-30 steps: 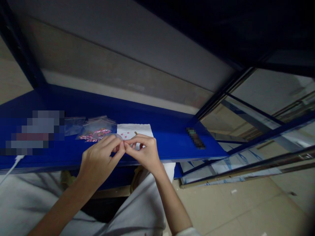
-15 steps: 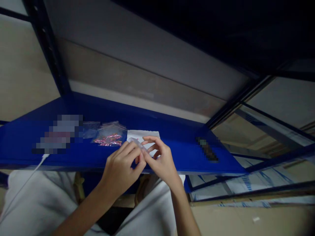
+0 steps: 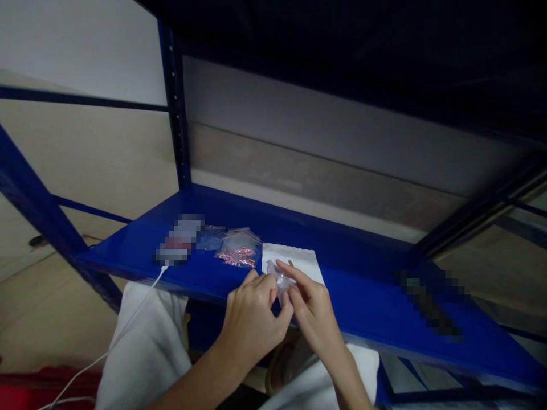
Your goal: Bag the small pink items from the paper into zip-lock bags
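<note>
Between my two hands is a small clear plastic bag (image 3: 280, 278), crumpled, over the front part of a white sheet of paper (image 3: 301, 257). My left hand (image 3: 256, 307) is closed, thumb and fingers pinching the bag's near left side. My right hand (image 3: 314, 302) grips its right side, with the index finger stretched over the top. Whatever the bag holds is too small to make out. Left of the paper lie clear zip bags (image 3: 241, 245) with small shiny pink and gold pieces (image 3: 239, 256) in them.
A flat clear bag (image 3: 211, 236) lies farther left, beside a blurred-out device (image 3: 182, 236) with a white cable (image 3: 145, 290) running down. A dark blurred-out object (image 3: 429, 304) is on the right of the blue shelf (image 3: 363, 296). Blue uprights (image 3: 177, 125) and an upper shelf frame the space.
The view has swung left, so everything sits farther right. My fingers have shifted on the bag, which now shows more spread out, and my right index finger has come down over it.
</note>
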A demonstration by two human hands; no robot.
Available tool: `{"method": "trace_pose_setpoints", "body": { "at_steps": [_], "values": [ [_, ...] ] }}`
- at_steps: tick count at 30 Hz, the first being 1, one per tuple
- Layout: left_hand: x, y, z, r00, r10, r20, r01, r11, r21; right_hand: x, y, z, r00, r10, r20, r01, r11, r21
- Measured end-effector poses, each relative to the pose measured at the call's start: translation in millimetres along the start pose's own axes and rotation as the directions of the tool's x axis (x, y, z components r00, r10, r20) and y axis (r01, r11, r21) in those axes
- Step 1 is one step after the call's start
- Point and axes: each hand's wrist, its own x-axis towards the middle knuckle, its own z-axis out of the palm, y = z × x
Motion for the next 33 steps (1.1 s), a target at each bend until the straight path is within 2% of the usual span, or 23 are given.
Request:
{"method": "trace_pose_setpoints", "body": {
  "at_steps": [6,10,12,14,17,20,23,25,29,33],
  "values": [
    [4,-7,2.3,0.996,-0.087,0.006,0.087,0.984,-0.152,2,11,-6,0.994,0.109,0.025,-0.110,0.992,0.062],
    [14,-2,-2.2,0.995,-0.084,0.050,0.096,0.944,-0.316,4,13,-14,0.968,0.186,0.168,-0.225,0.939,0.260],
    [23,3,-4.0,0.993,-0.084,0.080,0.109,0.911,-0.397,5,14,-16,0.954,0.161,0.253,-0.256,0.876,0.408],
    [33,8,-5.7,0.993,-0.081,0.083,0.110,0.876,-0.469,8,19,-15,0.939,0.156,0.305,-0.310,0.766,0.563],
    [45,11,-5.6,0.995,-0.071,0.070,0.098,0.813,-0.574,13,29,-10,0.915,0.248,0.320,-0.404,0.594,0.695],
    [52,7,3.0,0.988,-0.082,0.133,0.152,0.700,-0.698,19,41,-7,0.912,0.329,0.246,-0.397,0.559,0.728],
    [53,-7,21.7,0.975,-0.128,0.183,0.223,0.591,-0.775,23,53,-13,0.909,0.395,0.134,-0.363,0.591,0.720],
    [52,-18,36.7,0.969,-0.166,0.182,0.245,0.564,-0.789,27,63,-20,0.896,0.441,0.039,-0.340,0.629,0.699],
    [45,-35,62.3,0.961,-0.249,0.123,0.253,0.603,-0.756,32,88,-29,0.841,0.507,-0.189,-0.266,0.693,0.670],
    [41,-39,78.6,0.974,-0.195,0.115,0.224,0.749,-0.624,33,109,-27,0.759,0.565,-0.324,-0.234,0.701,0.674]
  ]
}}
